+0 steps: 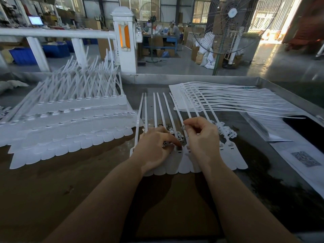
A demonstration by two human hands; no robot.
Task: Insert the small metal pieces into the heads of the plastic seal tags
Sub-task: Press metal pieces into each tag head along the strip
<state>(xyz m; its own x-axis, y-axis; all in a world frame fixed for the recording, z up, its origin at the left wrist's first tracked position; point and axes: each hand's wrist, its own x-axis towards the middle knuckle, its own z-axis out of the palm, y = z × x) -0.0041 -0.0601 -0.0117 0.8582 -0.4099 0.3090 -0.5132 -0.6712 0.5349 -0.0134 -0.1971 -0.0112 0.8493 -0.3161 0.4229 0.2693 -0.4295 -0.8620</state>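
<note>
Both hands work flat white plastic tags (184, 163): left (156, 148) pressing, right (201, 135) pinching a shiny metal piece (183, 127).

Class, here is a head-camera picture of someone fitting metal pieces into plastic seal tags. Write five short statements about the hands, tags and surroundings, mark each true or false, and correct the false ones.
1. The right hand pinches a small metal piece between its fingertips. True.
2. The left hand is lifted clear of the table. False: it rests on the row of tags, its forefinger pressing on a tag head.
3. A stack of tags lies to the left of the hands. True.
4. The tags are bright red. False: they are white.
5. A standing fan is behind the table on the right. True.
</note>
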